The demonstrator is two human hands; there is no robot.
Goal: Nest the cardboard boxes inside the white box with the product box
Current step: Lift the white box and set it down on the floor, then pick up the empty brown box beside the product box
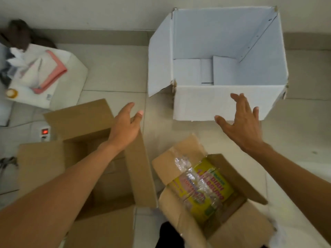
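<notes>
A large white box [215,104] stands open and empty on the tiled floor at the upper right, its flaps folded out. A bigger brown cardboard box [44,161] lies open at the lower left. A smaller brown cardboard box [179,169] sits at the lower middle, holding a yellow product box [213,190] wrapped in clear plastic. My left hand [126,129] hovers over the big brown box's right flap, fingers apart, holding nothing. My right hand [241,122] is spread open just in front of the white box's near flap.
A pile of white and pink papers and bags [41,76] lies at the upper left, with a dark object [18,33] behind it. A power strip with a red switch [44,133] rests on the floor at left. The wall runs along the top.
</notes>
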